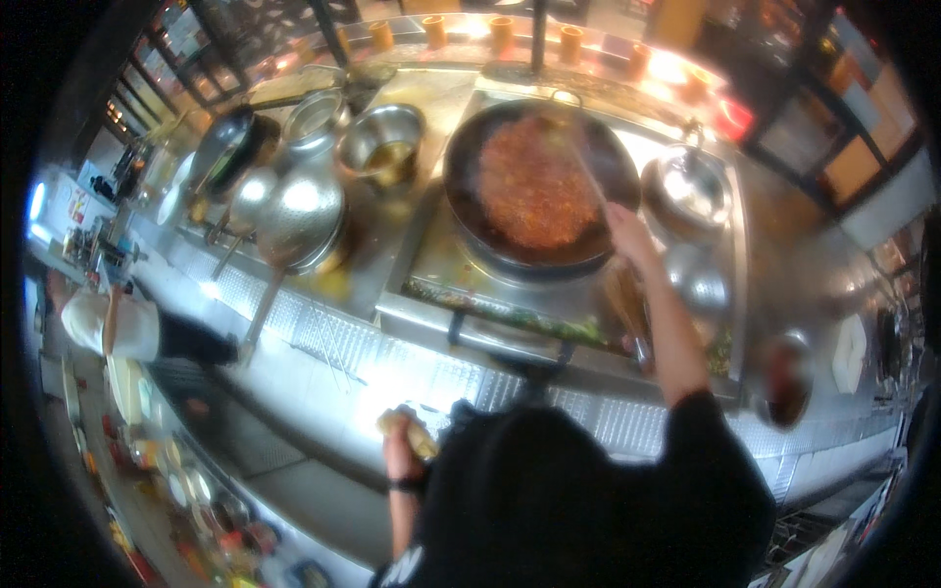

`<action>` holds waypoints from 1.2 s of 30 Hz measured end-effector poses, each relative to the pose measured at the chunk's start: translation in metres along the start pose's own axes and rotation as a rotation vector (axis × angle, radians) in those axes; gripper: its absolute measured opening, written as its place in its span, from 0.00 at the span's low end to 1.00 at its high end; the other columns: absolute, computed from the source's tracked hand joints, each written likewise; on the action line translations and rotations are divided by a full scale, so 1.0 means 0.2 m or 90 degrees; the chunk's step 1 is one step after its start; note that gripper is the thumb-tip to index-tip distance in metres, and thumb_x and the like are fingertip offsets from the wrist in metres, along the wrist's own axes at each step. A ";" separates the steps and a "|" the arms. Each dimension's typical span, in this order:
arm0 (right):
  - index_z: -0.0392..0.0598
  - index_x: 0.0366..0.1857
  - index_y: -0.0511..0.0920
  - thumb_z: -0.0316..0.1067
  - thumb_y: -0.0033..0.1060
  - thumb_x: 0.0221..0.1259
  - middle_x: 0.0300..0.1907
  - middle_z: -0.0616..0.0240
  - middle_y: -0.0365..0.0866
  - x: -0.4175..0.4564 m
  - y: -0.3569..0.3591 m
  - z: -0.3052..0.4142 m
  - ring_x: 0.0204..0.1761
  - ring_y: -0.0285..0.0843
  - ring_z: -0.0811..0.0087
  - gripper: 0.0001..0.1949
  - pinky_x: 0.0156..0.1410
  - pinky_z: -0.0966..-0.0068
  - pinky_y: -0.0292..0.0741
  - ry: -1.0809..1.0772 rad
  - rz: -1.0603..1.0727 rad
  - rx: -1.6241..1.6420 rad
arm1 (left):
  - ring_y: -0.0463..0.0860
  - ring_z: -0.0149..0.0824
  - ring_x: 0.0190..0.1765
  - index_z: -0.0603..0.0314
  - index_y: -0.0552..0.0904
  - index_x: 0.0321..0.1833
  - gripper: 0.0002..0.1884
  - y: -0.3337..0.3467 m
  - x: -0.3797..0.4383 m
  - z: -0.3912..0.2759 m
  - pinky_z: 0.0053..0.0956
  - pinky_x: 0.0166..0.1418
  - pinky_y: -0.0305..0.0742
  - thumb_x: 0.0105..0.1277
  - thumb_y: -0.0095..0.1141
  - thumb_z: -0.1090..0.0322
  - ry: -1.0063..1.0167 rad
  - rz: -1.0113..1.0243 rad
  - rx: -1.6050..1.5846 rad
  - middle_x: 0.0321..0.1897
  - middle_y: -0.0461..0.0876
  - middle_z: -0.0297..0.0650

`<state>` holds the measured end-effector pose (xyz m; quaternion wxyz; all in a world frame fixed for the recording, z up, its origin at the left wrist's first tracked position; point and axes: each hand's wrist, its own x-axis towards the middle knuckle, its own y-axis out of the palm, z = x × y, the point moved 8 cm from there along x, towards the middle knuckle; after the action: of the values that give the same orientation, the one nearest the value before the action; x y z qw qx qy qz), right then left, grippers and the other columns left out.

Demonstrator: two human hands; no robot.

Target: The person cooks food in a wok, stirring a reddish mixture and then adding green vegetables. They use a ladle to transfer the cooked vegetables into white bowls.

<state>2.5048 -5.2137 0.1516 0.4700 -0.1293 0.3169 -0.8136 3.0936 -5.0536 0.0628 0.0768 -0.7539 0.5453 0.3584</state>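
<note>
A large dark wok [620, 158] sits on the stove before me, with a wide layer of chunky red-orange food [533, 192] in it. My right hand [628, 234] grips the long handle of a cooking utensil [589, 170] and reaches over the wok's right side. The utensil's far end is blurred over the food near the far rim, so its shape is unclear. Low and close to my body, my left hand [401, 443] is closed around a pale yellowish bundle [419, 439], perhaps a folded cloth; the blur hides what it is.
Left of the wok are a large perforated strainer [301, 217] and a steel pot [382, 140] with yellowish liquid. To the right stand a shiny metal bowl [691, 187] and a perforated ladle [697, 278]. A bowl of dark red contents [785, 378] is farther right. Another person [121, 323] stands far left.
</note>
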 end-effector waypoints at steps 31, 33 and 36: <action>0.60 0.72 0.62 0.36 0.58 0.64 0.38 0.58 0.83 -1.24 -0.38 0.20 0.34 0.82 0.66 0.30 0.41 0.67 0.77 0.063 0.035 -0.208 | 0.79 0.35 0.42 0.61 0.73 0.55 0.17 0.12 0.27 0.03 0.29 0.46 0.78 0.67 0.54 0.62 -0.147 0.211 0.082 0.42 0.78 0.38; 0.60 0.72 0.62 0.37 0.56 0.66 0.39 0.56 0.84 -1.27 -0.50 0.34 0.36 0.83 0.65 0.29 0.42 0.66 0.78 0.064 0.097 -0.316 | 0.78 0.34 0.41 0.61 0.74 0.53 0.15 0.11 0.23 0.03 0.28 0.44 0.77 0.67 0.53 0.63 -0.148 0.202 0.081 0.40 0.78 0.38; 0.60 0.71 0.63 0.39 0.54 0.68 0.37 0.53 0.84 -1.26 -0.50 0.34 0.35 0.84 0.62 0.27 0.45 0.65 0.79 0.041 0.158 -0.372 | 0.78 0.33 0.39 0.60 0.74 0.52 0.14 0.13 0.23 0.04 0.27 0.41 0.76 0.68 0.53 0.63 -0.186 0.208 0.113 0.38 0.78 0.38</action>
<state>2.6025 -4.9919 0.2891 0.4984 -0.1935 0.5652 -0.6283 3.0737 -5.0955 0.0356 0.1618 -0.5860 0.6725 0.4220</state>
